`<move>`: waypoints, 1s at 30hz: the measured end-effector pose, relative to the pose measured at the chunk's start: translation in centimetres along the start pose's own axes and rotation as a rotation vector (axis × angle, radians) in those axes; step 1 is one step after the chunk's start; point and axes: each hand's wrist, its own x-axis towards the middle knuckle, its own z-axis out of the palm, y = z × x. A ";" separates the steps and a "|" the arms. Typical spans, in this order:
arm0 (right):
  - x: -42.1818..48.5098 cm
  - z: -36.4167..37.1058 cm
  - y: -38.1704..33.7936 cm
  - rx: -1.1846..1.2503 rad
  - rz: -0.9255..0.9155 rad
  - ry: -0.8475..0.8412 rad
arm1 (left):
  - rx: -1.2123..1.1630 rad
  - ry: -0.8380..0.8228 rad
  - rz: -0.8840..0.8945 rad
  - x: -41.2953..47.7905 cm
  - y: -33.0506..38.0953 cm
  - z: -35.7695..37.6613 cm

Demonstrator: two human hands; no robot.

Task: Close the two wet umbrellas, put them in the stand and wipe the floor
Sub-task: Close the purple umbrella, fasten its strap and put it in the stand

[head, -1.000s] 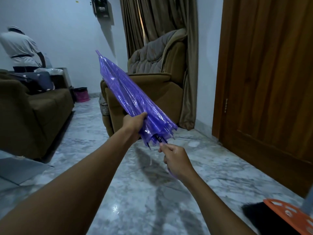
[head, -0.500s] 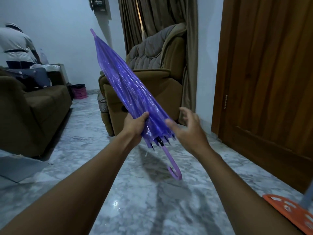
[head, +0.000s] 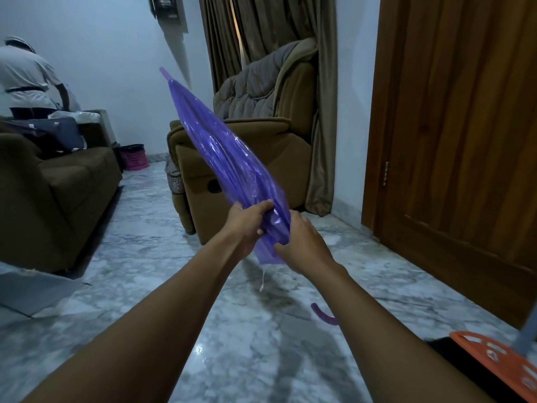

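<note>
A folded, glossy purple umbrella (head: 226, 158) slants across the middle of the view, its tip pointing up and to the left. My left hand (head: 247, 222) grips the lower canopy from the left. My right hand (head: 302, 242) is wrapped around the same lower folds from the right, just below the left. The curved purple handle (head: 322, 314) peeks out under my right forearm. A thin white strap hangs from the canopy's bottom edge. An orange perforated plastic piece (head: 499, 362) with a grey pole sits at the bottom right corner. No second umbrella is in view.
Grey marble floor (head: 151, 257) with wet sheen spreads below. A brown armchair (head: 261, 146) stands behind the umbrella, a brown sofa (head: 55, 193) at left, a wooden door (head: 459, 141) at right. A person (head: 26, 80) bends over at far left. A pink basket (head: 133, 157) sits by the wall.
My right hand let go of the handle, swung up beside the canopy and has now closed around the lower folds. The umbrella has tilted a little lower.
</note>
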 end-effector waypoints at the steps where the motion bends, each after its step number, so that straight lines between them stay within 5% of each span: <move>1: -0.2 0.1 0.1 0.020 -0.005 0.014 | 0.076 -0.001 -0.021 -0.1 0.3 0.0; 6: -0.7 0.4 0.6 0.115 0.003 0.082 | 0.667 0.198 0.066 -1.3 2.8 -1.3; 8: -1.0 0.5 0.3 0.156 -0.020 0.086 | 0.497 0.310 0.068 -0.6 3.9 -1.5; 13: -1.6 1.3 -0.9 0.077 -0.085 -0.021 | 0.000 -0.104 -0.076 1.3 5.4 -0.3; 16: -2.0 0.9 -1.0 0.040 -0.063 -0.024 | -0.016 -0.006 -0.078 1.7 5.0 0.6; 21: -2.5 -1.1 -1.0 -0.361 -0.095 0.108 | -0.031 0.135 -0.016 1.4 4.4 1.3; 27: -2.5 -1.6 -1.4 -0.234 -0.454 0.690 | 0.017 0.189 -0.009 1.2 4.1 0.0; 30: -1.2 -1.3 -2.1 -0.183 -0.316 0.404 | 0.120 0.168 -0.019 0.5 4.1 -0.3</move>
